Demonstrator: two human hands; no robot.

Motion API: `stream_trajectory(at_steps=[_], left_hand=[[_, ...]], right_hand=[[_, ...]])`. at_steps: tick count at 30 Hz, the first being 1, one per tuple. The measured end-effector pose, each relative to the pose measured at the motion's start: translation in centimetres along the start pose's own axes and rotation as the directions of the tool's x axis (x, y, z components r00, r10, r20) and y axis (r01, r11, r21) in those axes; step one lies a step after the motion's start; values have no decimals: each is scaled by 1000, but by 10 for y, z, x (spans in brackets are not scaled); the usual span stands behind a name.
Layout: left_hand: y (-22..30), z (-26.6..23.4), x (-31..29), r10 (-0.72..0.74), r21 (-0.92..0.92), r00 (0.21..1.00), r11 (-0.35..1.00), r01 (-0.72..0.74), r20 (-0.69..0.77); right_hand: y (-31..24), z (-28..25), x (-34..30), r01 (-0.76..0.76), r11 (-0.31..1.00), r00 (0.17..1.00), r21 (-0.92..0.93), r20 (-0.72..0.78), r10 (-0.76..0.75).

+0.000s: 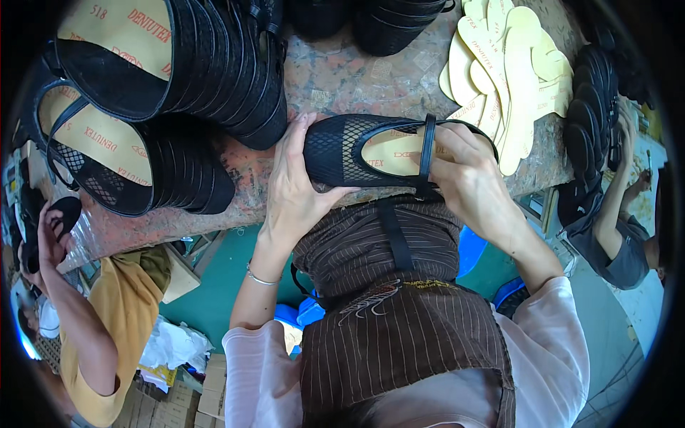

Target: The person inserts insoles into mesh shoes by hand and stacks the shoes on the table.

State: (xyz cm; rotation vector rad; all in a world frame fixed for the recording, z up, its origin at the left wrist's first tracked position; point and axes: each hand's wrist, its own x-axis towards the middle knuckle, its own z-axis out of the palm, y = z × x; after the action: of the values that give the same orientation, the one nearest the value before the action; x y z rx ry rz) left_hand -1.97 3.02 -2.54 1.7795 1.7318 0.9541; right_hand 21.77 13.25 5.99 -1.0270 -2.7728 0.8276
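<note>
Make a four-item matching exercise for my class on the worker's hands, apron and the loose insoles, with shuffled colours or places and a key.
1. Left hand
2. Right hand
3. Pinstriped apron
4. Loose insoles

A. Pale yellow
B. At the heel end of the mesh shoe
C. Dark brown
D. At that shoe's toe end

Pairs: 1-D; 2-B; 3-C; 4-A

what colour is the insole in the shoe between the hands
The insole is pale yellow with reddish print, best seen in the head view.

The right grip [467,167] hides part of the insole [385,153] in the mesh shoe [328,153]. The upper edge cuts off the stacked black shoes [232,78]; the dark rim crops the right-hand co-worker [619,250].
</note>
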Motion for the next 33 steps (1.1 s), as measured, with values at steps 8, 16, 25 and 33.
stream_trajectory(at_steps=[8,16,25,33], left_hand=[[43,-2,4,207,264,975,939,-221,82],[66,35,14,155,286,936,925,-250,317],[74,48,14,193,343,932,891,-297,306],[68,66,26,316,146,864,906,-397,391]], right_hand=[[-4,8,-3,-9,995,999,-100,52,14],[-18,22,-13,-112,955,984,-274,-162,69],[1,0,-48,-538,774,674,335,-381,633],[24,2,-26,-587,796,774,148,-182,606]])
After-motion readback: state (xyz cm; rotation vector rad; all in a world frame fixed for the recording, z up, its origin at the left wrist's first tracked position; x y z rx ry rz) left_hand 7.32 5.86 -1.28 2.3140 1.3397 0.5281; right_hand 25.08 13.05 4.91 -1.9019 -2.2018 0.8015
